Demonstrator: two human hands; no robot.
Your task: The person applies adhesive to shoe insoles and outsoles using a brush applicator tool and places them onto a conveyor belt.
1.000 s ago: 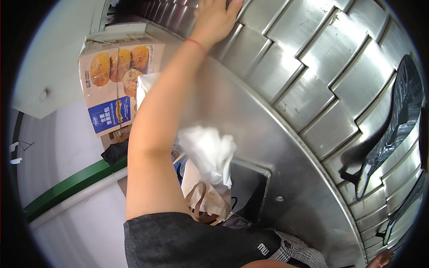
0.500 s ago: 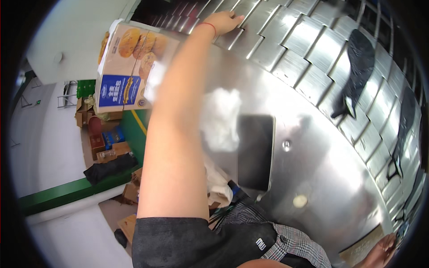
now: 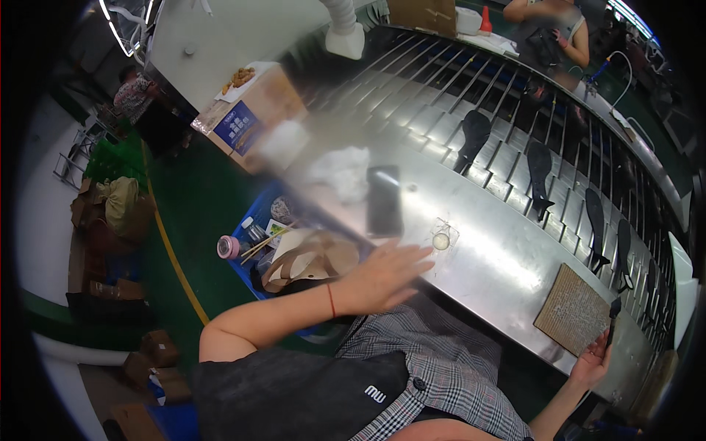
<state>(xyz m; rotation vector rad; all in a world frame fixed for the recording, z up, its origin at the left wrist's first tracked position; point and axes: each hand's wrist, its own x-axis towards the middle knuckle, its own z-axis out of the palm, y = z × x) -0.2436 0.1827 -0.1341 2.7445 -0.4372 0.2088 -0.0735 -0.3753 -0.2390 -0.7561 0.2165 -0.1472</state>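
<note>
My left hand (image 3: pixel 386 278) hovers near the front edge of the metal table (image 3: pixel 507 275), fingers stretched and slightly blurred, with nothing in it. A small round cream-coloured piece (image 3: pixel 441 241) lies just beyond its fingertips. My right hand (image 3: pixel 592 361), at the lower right, is closed around a slim dark tool with a wider, brush-like head (image 3: pixel 615 309). Next to it a square brown board with a rough speckled surface (image 3: pixel 573 310) rests on the table. Behind, on the slatted metal conveyor (image 3: pixel 507 165), lie several flat black pieces, one of them rounded at one end and narrow-waisted (image 3: pixel 539 173).
A dark phone-like slab (image 3: pixel 384 200) and a crumpled white wad (image 3: pixel 342 173) lie on the table. A cardboard box (image 3: pixel 254 121) stands at the far left. Below the edge is a blue crate (image 3: pixel 254 275) with bottles. Another person (image 3: pixel 570 33) is across the conveyor.
My left hand has come back from the far conveyor to the table's front edge, empty. The view has swung and widened, and my right hand with its dark tool shows more fully.
</note>
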